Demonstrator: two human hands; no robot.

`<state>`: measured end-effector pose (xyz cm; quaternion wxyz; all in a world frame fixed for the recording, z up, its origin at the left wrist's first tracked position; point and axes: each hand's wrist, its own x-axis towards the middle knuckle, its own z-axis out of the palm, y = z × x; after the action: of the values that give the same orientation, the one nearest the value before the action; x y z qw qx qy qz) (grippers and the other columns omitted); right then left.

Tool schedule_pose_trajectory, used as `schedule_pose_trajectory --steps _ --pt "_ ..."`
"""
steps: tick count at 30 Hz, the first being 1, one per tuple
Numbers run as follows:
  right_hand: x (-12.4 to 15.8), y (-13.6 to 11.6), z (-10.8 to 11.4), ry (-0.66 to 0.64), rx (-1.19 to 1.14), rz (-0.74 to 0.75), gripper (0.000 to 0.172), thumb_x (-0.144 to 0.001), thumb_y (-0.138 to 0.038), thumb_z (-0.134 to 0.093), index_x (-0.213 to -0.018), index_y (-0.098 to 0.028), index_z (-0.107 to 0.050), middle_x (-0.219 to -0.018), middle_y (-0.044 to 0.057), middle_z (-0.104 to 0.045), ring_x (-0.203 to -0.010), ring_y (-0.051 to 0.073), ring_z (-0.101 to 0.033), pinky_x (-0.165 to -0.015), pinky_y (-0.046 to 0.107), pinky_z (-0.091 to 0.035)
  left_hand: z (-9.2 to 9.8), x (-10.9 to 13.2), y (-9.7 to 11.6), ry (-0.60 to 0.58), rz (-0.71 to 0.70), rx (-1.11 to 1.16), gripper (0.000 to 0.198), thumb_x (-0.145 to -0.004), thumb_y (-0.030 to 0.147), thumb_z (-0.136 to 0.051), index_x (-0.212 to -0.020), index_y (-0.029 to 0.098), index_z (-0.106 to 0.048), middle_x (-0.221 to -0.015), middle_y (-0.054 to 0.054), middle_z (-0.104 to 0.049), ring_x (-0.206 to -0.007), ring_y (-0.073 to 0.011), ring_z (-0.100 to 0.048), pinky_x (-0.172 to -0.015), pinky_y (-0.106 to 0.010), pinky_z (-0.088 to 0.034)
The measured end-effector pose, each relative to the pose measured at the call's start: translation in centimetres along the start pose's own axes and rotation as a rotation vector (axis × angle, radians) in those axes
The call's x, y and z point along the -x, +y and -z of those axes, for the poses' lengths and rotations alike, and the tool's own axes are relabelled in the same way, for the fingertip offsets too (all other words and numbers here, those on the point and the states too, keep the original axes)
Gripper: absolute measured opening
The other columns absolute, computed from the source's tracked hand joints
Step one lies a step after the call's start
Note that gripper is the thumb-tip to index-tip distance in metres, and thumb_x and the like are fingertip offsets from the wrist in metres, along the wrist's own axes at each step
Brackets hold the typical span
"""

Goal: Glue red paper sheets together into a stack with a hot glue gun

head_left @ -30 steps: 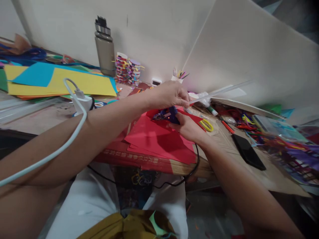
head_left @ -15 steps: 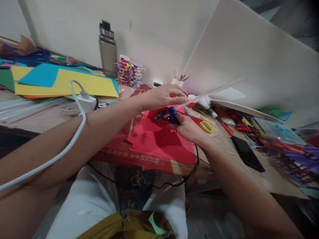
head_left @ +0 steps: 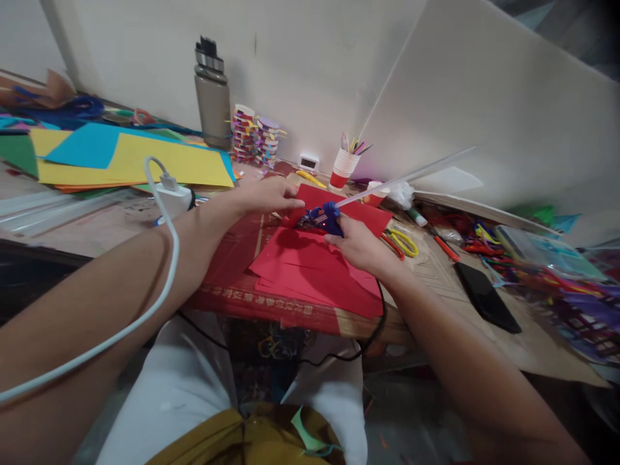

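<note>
My right hand (head_left: 357, 242) is wrapped round a blue hot glue gun (head_left: 327, 219) with a small red light. A long clear glue stick (head_left: 407, 174) sticks out of its back, up and to the right. The nozzle points left, low over red paper (head_left: 320, 271) lying in loose, overlapping sheets. At the left edge of the rear red sheet (head_left: 365, 216), my left hand (head_left: 274, 196) has its fingers closed on the paper; the fingertips are partly hidden. A black cord (head_left: 382, 310) hangs from below my right hand over the table edge.
Yellow-handled scissors (head_left: 404, 242), a red-handled tool (head_left: 392, 245) and a black phone (head_left: 487, 297) lie on the right. Behind stand a paper cup of pencils (head_left: 343, 169), a small white clock (head_left: 309, 161) and a grey bottle (head_left: 213, 103). A white cable (head_left: 169, 278) crosses my left forearm.
My left hand has come down and left from above the glue gun to the red sheet's left edge. The glue gun stays nearly in place in my right hand.
</note>
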<state>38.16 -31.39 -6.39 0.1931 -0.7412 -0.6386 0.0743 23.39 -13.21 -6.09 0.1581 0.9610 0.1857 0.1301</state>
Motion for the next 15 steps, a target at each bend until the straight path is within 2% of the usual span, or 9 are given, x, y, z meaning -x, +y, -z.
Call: schedule_pose_trajectory --steps 8,15 --pt "-0.52 -0.68 -0.55 0.029 0.025 0.001 0.03 -0.083 -0.022 -0.055 -0.111 -0.013 -0.058 -0.099 0.014 -0.067 -0.087 0.024 -0.062 -0.075 0.033 -0.046 -0.68 0.21 0.0 0.022 0.05 0.15 0.034 -0.082 0.043 -0.047 -0.063 0.016 -0.053 -0.057 0.0 -0.059 -0.056 -0.0114 -0.053 -0.055 -0.021 -0.033" --pt "0.31 0.2 0.22 0.017 0.054 -0.03 0.023 -0.082 -0.023 -0.057 -0.103 -0.015 -0.06 -0.093 0.012 -0.067 -0.082 0.024 -0.061 -0.069 0.032 -0.045 -0.64 -0.19 0.12 0.038 0.063 0.08 0.034 -0.079 0.042 -0.052 -0.056 0.017 -0.049 -0.05 0.001 -0.05 -0.05 -0.0109 -0.045 -0.05 -0.023 -0.027"
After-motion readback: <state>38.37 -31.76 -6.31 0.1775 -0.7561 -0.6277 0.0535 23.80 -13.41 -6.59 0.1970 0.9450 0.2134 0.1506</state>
